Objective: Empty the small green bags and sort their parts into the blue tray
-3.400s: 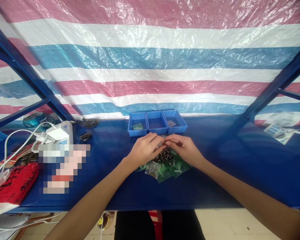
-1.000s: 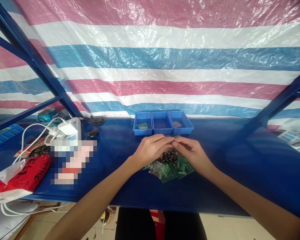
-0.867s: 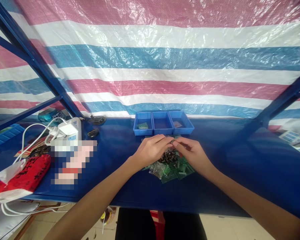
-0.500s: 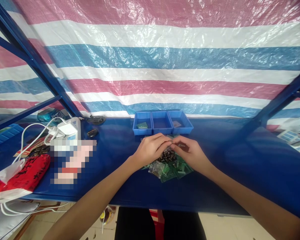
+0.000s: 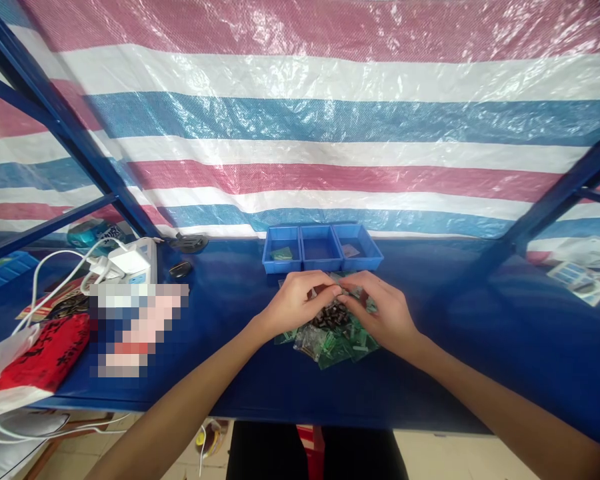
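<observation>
Hands (image 5: 296,301) arched wider, over parts (image 5: 331,317)

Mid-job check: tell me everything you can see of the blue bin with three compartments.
The blue bin looks like plastic, open-topped, with three compartments side by side. It sits upright on the blue table, near the striped sheet. A flat green item lies in the left compartment, a small pale item in the right compartment. The left hand and right hand are in front of it; whether either touches it is unclear.
</observation>
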### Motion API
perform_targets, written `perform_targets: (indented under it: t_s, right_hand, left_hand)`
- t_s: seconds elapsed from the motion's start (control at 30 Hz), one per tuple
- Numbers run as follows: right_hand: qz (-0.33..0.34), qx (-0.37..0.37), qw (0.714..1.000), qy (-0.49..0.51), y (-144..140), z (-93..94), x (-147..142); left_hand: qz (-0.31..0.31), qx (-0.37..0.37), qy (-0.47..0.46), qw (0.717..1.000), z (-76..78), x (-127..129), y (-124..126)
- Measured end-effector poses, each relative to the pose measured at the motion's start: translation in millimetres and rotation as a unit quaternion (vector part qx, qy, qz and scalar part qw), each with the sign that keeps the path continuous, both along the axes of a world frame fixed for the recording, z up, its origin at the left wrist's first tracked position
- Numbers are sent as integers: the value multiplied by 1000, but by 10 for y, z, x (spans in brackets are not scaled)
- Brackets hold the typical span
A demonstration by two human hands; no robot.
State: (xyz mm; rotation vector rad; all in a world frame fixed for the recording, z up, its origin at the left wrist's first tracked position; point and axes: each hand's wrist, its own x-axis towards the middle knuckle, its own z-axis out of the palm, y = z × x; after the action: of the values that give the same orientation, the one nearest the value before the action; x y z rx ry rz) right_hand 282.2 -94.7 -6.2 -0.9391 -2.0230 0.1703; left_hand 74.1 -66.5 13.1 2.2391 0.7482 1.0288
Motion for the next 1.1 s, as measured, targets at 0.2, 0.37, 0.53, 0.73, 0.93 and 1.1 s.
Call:
perform_targets:
  t_s: [0.2, 0.37, 0.53, 0.73, 0.93, 1.1]
  right_hand:
    - [26, 16, 1000, 5, 20, 7, 8]
    - [27, -8, 1000, 2, 20, -16, 10]
    - [44, -22, 999, -13, 60, -40, 28]
    - [99, -69, 992, -47, 180, -9, 97]
    - [81, -132, 988, -14, 233, 75, 62]
    - [31, -71, 997, -20, 492, 198, 13]
  left_hand:
    - [-6, -24, 14, 1000, -15, 4, 4]
    - [-9, -21, 27, 999, -31, -8, 11]
    - [0, -50, 36, 998, -66, -31, 53]
    - [5, -98, 47, 994, -104, -67, 119]
    - [-11, -104, 47, 993, -130, -57, 140]
    - [79, -94, -40, 992, -182, -117, 215]
